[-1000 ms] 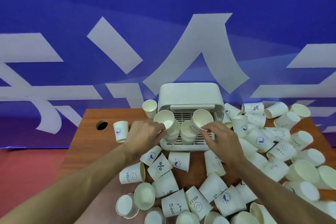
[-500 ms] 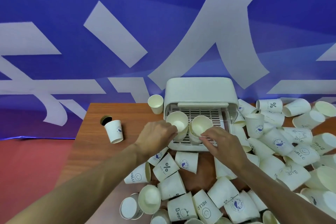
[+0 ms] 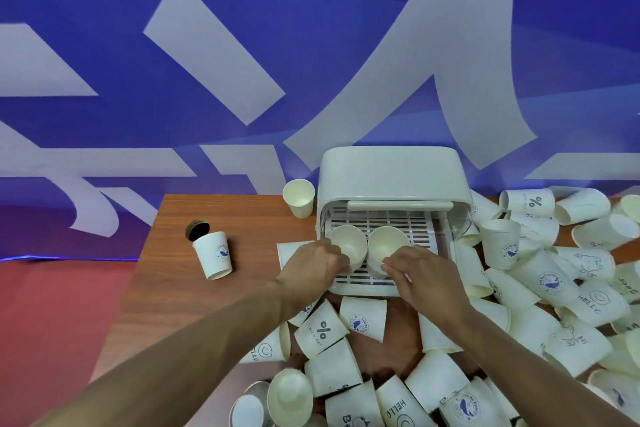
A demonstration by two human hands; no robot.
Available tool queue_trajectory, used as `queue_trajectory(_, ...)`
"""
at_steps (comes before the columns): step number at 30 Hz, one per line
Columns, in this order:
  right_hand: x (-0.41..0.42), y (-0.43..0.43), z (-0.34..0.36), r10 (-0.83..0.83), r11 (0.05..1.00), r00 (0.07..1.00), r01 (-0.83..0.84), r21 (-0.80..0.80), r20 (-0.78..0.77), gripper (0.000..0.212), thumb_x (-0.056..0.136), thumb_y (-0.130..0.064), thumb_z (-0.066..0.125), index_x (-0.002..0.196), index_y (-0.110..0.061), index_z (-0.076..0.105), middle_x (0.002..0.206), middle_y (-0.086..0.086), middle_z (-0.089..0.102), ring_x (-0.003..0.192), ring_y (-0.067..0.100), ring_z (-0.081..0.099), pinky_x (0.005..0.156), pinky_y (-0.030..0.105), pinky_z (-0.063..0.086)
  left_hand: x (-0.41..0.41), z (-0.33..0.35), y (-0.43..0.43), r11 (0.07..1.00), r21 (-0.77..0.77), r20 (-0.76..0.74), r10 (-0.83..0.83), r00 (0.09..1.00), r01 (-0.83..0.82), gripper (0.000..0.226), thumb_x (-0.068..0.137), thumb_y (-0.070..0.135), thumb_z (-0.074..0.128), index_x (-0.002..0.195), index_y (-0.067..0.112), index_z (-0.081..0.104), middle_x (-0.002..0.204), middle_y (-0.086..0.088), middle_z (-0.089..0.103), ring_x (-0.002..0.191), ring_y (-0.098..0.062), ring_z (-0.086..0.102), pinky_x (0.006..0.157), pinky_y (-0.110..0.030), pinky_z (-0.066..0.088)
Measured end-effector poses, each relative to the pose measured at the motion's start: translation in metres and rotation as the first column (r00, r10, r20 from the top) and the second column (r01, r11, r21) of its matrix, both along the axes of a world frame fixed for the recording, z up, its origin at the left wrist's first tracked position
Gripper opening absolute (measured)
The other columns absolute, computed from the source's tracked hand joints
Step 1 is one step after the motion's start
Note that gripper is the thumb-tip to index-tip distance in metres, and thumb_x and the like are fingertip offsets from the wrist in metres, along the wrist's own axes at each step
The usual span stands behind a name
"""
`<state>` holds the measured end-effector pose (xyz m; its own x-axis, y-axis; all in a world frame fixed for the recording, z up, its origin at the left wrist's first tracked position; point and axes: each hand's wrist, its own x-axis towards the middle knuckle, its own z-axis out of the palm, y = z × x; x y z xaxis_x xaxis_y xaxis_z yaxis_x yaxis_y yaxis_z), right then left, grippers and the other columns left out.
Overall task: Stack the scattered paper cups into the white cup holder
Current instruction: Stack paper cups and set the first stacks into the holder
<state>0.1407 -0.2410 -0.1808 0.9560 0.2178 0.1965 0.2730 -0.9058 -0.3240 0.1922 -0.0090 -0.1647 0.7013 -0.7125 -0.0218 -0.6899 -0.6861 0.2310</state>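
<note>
**Item: white cup holder (image 3: 391,170) w/ paper cups, on wooden table (image 3: 194,288).**

- Holder: white plastic box, rounded hood at far side, open toward near side, slatted tray floor. Stood at centre-far of table, approx. in front of the person.
- Left cup (image 3: 348,243): plain white, mouth up and tipped toward camera, on tray's left half.
- Right cup (image 3: 386,243): same type, just beside left cup, rims nearly touching. Sat atop several nested rims, i.e. a short stack.
- Left hand (image 3: 311,267): came in from near-left, fingers (image 3: 341,262) curled together against left cup's near-left wall, gripping it. Thumb hidden.
- Right hand (image 3: 426,277): came in from near-right, fingertips (image 3: 386,267) bunched and pinching right cup's near side low down, at the stacked rims. Cup lay on the far side of the knuckles.
- Loose cups (image 3: 554,288): many, white, some printed "HELLO", "%" or a blue whale logo. Heaped right of holder and across near edge under both forearms, most on their sides.
- Single cup (image 3: 298,198): upright, plain, just left of holder's hood.
- Lone cup (image 3: 213,255): blue logo, well apart at far-left, beside a round cable hole (image 3: 196,229).
- Backdrop (image 3: 138,80): blue w/ large pale strokes.
</note>
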Motion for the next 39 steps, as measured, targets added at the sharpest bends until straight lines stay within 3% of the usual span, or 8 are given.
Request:
queue_trajectory(4,-0.004,0.005,0.006,-0.008,1.000,1.000,0.008,-0.025,-0.016,0.009,0.090,-0.032,0.067,0.092,-0.028,0.075,0.085,-0.014,0.068,0.074,0.010,0.065,0.049,0.030,0.050,-0.001,0.002,0.001,0.995,0.091,-0.001,-0.030,1.000,0.030,0.026,0.101,0.029,0.046,0.111,0.015,0.065,0.102,-0.004,0.064,0.095,-0.023,0.056,0.077,-0.036,0.049)
queue_trajectory(7,-0.007,0.009,0.014,-0.006,1.000,0.999,0.006,-0.002,0.050,0.015,0.089,-0.037,0.068,0.099,-0.026,0.073,0.092,-0.014,0.069,0.070,0.009,0.066,0.047,0.027,0.048,0.002,0.012,0.012,1.000,-0.008,0.029,-0.029,0.999,0.030,0.031,0.098,0.034,0.051,0.119,0.013,0.060,0.108,-0.003,0.062,0.092,-0.023,0.060,0.071,-0.036,0.050)
queue_trajectory(14,0.013,0.063,0.049,0.302,0.945,0.910,-0.324,0.032,0.284,0.009,0.093,-0.025,0.062,0.089,-0.024,0.070,0.088,-0.013,0.065,0.069,0.006,0.061,0.043,0.026,0.041,0.025,0.034,0.103,0.986,-0.075,0.188,0.158,0.969,-0.146,0.009,0.088,0.023,0.054,0.082,0.020,0.061,0.069,0.007,0.054,0.062,-0.018,0.053,0.047,-0.033,0.034)
queue_trajectory(17,0.035,0.106,0.060,0.351,0.932,0.922,-0.361,0.036,0.163,0.015,0.096,-0.028,0.055,0.094,-0.025,0.069,0.093,-0.012,0.065,0.074,0.008,0.061,0.049,0.029,0.047,0.043,0.030,0.157,0.923,0.042,0.158,0.371,0.915,-0.382,0.007,0.087,0.027,0.059,0.092,0.023,0.063,0.083,0.007,0.060,0.070,-0.020,0.060,0.047,-0.030,0.043)
queue_trajectory(19,0.052,0.135,0.064,0.347,0.936,0.935,-0.350,0.035,0.068,0.019,0.096,-0.030,0.051,0.097,-0.025,0.069,0.094,-0.011,0.066,0.077,0.011,0.062,0.056,0.032,0.051,0.052,0.018,0.188,0.846,0.196,0.113,0.483,0.868,-0.496,0.028,0.090,0.039,0.057,0.115,0.025,0.056,0.107,0.006,0.058,0.087,-0.022,0.064,0.058,-0.033,0.050)
queue_trajectory(26,0.117,0.208,0.034,0.078,0.959,0.931,-0.168,-0.229,-0.355,0.017,0.094,-0.024,0.047,0.109,-0.016,0.050,0.108,0.001,0.056,0.084,0.028,0.062,0.062,0.035,0.045,0.061,-0.025,0.226,0.765,0.353,-0.043,0.589,0.807,-0.539,0.064,0.087,0.060,0.052,0.137,0.024,0.036,0.131,0.006,0.045,0.108,-0.023,0.059,0.073,-0.038,0.051)
queue_trajectory(34,0.163,0.222,-0.014,-0.171,0.925,0.918,0.024,-0.380,-0.358,0.027,0.090,-0.009,0.046,0.116,-0.012,0.052,0.107,0.006,0.062,0.090,0.029,0.067,0.073,0.036,0.053,0.081,-0.048,0.222,0.840,0.347,-0.158,0.491,0.857,-0.417,0.057,0.093,0.048,0.055,0.139,0.022,0.036,0.137,0.002,0.046,0.109,-0.023,0.059,0.072,-0.034,0.050)
queue_trajectory(39,0.172,0.222,-0.025,-0.227,0.890,0.885,0.018,-0.456,-0.407,0.024,0.089,-0.011,0.050,0.110,-0.016,0.058,0.102,0.006,0.065,0.093,0.029,0.066,0.074,0.033,0.051,0.090,-0.056,0.230,0.836,0.232,-0.307,0.548,0.778,-0.497,0.042,0.091,0.038,0.060,0.129,0.024,0.050,0.120,-0.001,0.061,0.106,-0.025,0.059,0.077,-0.032,0.047)
